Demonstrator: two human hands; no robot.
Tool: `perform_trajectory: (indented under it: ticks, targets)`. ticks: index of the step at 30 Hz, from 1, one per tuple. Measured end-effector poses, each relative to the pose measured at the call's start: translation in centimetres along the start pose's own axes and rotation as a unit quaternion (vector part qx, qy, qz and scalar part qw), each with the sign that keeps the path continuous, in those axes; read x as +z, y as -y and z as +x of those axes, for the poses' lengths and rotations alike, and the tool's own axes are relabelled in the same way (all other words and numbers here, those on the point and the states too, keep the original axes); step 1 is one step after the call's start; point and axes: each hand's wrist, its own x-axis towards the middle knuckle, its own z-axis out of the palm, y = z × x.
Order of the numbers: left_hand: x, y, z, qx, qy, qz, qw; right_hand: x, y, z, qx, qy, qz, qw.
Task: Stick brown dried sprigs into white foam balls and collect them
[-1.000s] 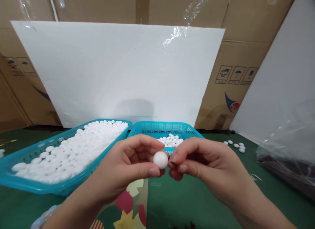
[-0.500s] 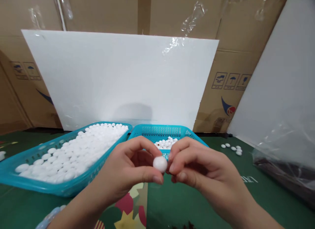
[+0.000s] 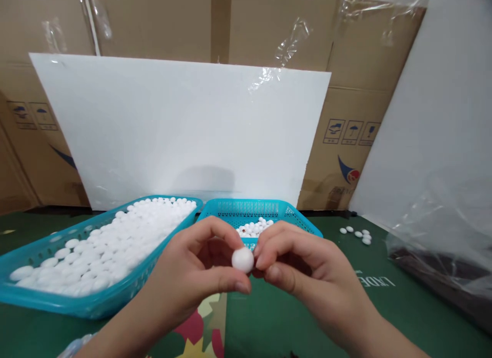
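Between the thumb and index finger of my left hand [image 3: 192, 268] is a small smooth white ball [image 3: 242, 259]. My right hand [image 3: 311, 268] is closed in a pinch just at the ball's right side. Whatever its fingertips may hold is hidden; only a small dark reddish spot shows beneath them. Left of my hands stands a long blue plastic basket [image 3: 46, 302] heaped with white balls [image 3: 126, 245]. Behind my hands is a second blue basket [image 3: 246, 202], with a smaller pile of white balls [image 3: 255, 226] in it, some bearing dark red marks.
Several white balls [image 3: 357, 234] lie loose on the green table surface [image 3: 277, 322] at the right. Clear plastic wrap over a dark object [image 3: 434, 265] sits at the far right. A white board [image 3: 184, 127] leans against cardboard boxes [image 3: 265, 19] at the back.
The view has shifted slightly, so hands and surroundings appear a little to the left and lower. My left hand keeps its pinch on the ball, and my right fingertips stay beside it.
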Motion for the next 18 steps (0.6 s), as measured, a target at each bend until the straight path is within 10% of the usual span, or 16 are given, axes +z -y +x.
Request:
perform_trajectory:
  ticks: [18]
  targets:
    - [0.64, -0.35, -0.35, 0.052, -0.041, 0.095, 0.993, 0.12, -0.24, 0.12, -0.061, -0.023, -0.065, 0.996]
